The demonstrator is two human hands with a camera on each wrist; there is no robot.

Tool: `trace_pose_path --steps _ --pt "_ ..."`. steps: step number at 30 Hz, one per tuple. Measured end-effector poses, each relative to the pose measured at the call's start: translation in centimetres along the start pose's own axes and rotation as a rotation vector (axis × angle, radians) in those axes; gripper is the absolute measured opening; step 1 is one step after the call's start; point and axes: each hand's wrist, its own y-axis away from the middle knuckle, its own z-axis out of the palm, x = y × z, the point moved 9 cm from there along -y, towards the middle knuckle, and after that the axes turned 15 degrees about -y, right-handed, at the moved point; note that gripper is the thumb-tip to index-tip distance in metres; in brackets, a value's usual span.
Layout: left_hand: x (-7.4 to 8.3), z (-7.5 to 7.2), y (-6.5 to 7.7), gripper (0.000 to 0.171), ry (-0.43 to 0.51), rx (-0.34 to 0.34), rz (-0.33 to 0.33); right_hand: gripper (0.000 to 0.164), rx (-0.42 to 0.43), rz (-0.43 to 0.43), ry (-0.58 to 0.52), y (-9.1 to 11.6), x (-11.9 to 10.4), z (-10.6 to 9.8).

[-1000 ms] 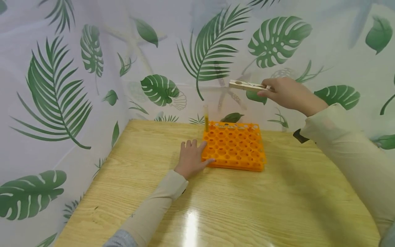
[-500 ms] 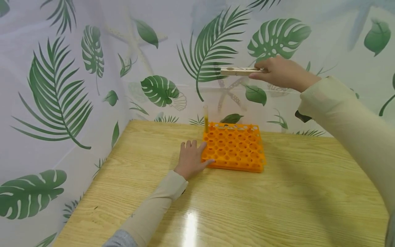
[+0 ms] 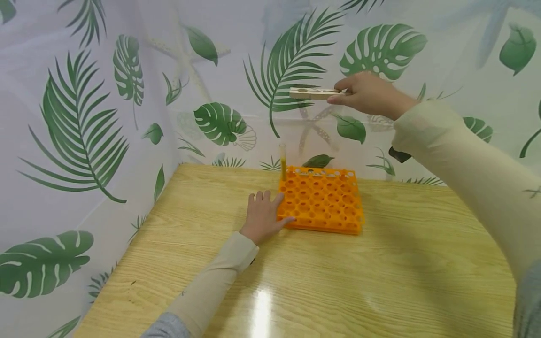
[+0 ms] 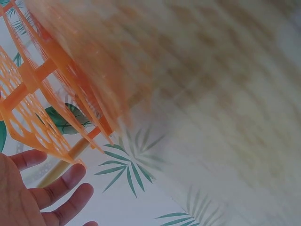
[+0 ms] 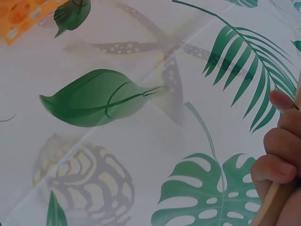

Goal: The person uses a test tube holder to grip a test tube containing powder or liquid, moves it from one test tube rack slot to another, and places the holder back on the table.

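Observation:
My right hand (image 3: 367, 94) grips a wooden test tube clamp (image 3: 310, 94) by its rear end, high above the table and level, its front end pointing left. The right wrist view shows curled fingers (image 5: 275, 162) around part of that clamp (image 5: 273, 205). An orange test tube rack (image 3: 325, 224) stands on the table. In its back left corner a glass test tube (image 3: 283, 162) with yellow liquid stands upright, apart from the clamp. My left hand (image 3: 264, 216) rests at the rack's front left corner, thumb along the front and fingers extended; the left wrist view shows these fingers (image 4: 70, 176) beside the rack.
The wooden table (image 3: 203, 216) reaches back to a white leaf-patterned sheet (image 3: 236, 56), which hangs behind and along the left side. A bright light reflection (image 3: 261, 310) lies on the table's front part. Much of the left wrist view is blurred by something close.
My right hand has risen and shifted left with the clamp, which has levelled out from a slight tilt. The left hand, rack and test tube stay where they were.

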Motion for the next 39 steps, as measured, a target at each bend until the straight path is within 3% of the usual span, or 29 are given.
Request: trace_pose_path --steps 5,20,30,39 --pt "0.0 0.0 0.0 0.066 0.017 -0.006 -0.001 0.048 -0.002 -0.050 0.036 -0.5 -0.7 0.8" --pt "0.0 -0.2 0.0 0.065 0.004 -0.013 0.001 0.033 0.002 -0.053 0.030 -1.4 -1.5 2.4" --pt "-0.1 -0.3 0.1 0.064 0.006 -0.014 -0.010 0.035 0.022 -0.056 -0.017 -2.5 -0.8 4.2" --pt "-0.1 -0.2 0.2 0.066 0.001 -0.035 -0.003 0.031 0.030 -0.058 -0.012 -3.1 0.4 7.0"
